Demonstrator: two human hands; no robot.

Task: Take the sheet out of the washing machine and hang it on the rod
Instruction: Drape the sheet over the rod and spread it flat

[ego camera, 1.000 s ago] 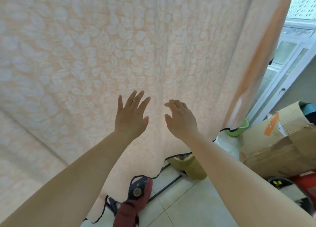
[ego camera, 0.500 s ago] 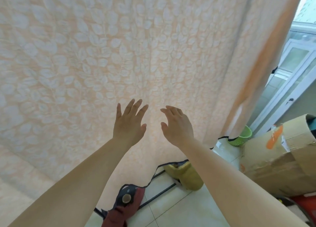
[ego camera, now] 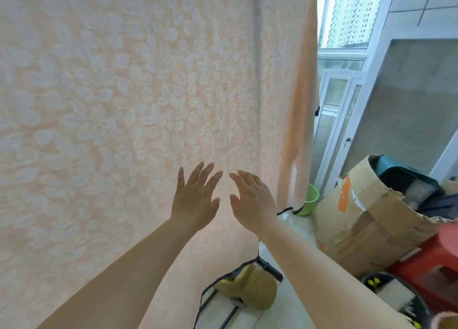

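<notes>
A peach sheet (ego camera: 138, 100) with a pale leaf pattern and a dark trimmed hem hangs straight down and fills most of the view. The rod that carries it lies above the frame, out of sight. My left hand (ego camera: 194, 199) is held flat in front of the sheet's lower middle, fingers spread, holding nothing. My right hand (ego camera: 252, 202) is just to its right, also flat with fingers apart and empty. Whether the palms touch the cloth I cannot tell. The washing machine is not in view.
A torn cardboard box (ego camera: 366, 219) stands at the right with a red stool (ego camera: 428, 266) beside it. A green basket (ego camera: 308, 201) sits behind the sheet's right edge. An olive cushion (ego camera: 255, 291) lies on the tiled floor below the hem. White window frames (ego camera: 344, 100) rise at the right.
The view has tilted up and to the right, so more window and wall show. Both hands stay flat before the sheet, now closer together.
</notes>
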